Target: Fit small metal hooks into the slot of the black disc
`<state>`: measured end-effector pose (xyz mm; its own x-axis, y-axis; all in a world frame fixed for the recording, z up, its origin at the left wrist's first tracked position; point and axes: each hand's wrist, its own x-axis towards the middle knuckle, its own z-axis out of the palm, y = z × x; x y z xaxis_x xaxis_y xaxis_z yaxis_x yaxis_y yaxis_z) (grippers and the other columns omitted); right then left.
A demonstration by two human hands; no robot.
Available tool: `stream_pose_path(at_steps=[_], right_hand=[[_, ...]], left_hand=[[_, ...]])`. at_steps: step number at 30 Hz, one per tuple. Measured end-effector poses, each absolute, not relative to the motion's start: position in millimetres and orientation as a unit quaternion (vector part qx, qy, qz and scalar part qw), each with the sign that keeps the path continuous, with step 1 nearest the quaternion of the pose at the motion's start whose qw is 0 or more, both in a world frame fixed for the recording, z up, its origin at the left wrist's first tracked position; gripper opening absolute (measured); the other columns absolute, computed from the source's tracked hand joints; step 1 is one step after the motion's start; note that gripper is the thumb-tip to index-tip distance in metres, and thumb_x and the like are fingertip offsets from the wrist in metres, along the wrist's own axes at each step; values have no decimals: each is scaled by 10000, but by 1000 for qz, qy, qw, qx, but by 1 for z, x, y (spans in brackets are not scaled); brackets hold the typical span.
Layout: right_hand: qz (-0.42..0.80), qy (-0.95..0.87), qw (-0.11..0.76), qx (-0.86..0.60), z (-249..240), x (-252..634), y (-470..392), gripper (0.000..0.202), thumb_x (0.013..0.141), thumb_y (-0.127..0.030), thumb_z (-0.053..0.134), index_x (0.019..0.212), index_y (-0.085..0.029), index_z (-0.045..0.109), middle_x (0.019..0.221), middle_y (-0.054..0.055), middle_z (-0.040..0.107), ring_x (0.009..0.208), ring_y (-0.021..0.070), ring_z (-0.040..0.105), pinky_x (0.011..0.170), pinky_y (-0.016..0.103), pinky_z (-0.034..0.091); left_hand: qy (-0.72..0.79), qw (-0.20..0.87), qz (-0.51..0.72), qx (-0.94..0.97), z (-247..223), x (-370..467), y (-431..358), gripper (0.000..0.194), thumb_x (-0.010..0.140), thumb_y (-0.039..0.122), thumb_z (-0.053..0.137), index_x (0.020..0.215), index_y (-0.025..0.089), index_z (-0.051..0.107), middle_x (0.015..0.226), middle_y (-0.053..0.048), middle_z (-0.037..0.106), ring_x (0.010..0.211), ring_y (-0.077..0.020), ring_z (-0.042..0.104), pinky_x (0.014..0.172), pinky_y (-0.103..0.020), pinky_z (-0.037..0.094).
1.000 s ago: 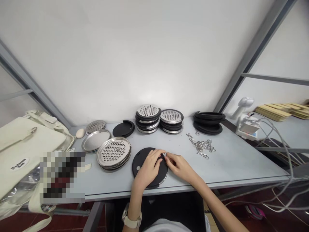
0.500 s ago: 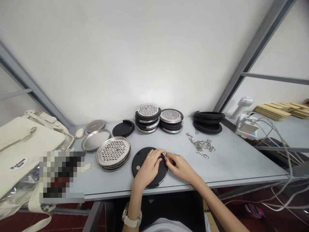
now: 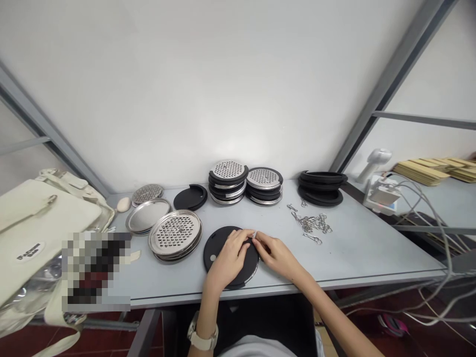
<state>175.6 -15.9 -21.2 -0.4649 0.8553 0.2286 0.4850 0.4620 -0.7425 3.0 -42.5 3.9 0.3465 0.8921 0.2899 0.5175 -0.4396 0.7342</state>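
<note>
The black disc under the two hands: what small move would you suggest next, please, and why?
Probably press the small metal clip down into the right edge of the black disc. The right hand pinches it right at that rim, while the left hand lies flat on the disc, steadying it.

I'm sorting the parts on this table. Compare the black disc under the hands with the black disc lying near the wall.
The black disc under the hands lies at the table's front edge with the left hand resting on it; the black disc near the wall lies untouched at the back. The front one looks larger, being nearer, and shows a small pale spot; the back one shows a notch in its far rim. Both are round, flat and black.
</note>
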Motion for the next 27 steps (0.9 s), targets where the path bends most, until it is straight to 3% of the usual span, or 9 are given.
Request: stream_pose_path(at_steps=[4,14,27], right_hand=[[319,-770,330,-443,-22,176,-14,242,952,-358,369,763,-214,415,588,-63,396,529,107,380,531,229,297],[348,-757,368,-414,-20,177,-13,135,936,-308,417,935,-198,495,788,7,577,712,138,547,680,255,427],[297,-768,394,-408,-15,176,-15,197,953,-313,391,895,-191,535,798,24,577,726,144,537,709,265,435]], left_hand=[[455,297,364,756,2,2,-42,353,905,100,404,1196,275,501,1130,-24,548,1054,-169,536,946,-345,445],[452,300,363,757,6,2,-43,333,906,97,400,1172,261,513,1119,-34,544,1022,-174,549,932,-348,451],[459,285,352,765,6,2,-44,283,916,129,409,1142,252,526,1094,-40,553,1020,-182,537,938,-347,441]])
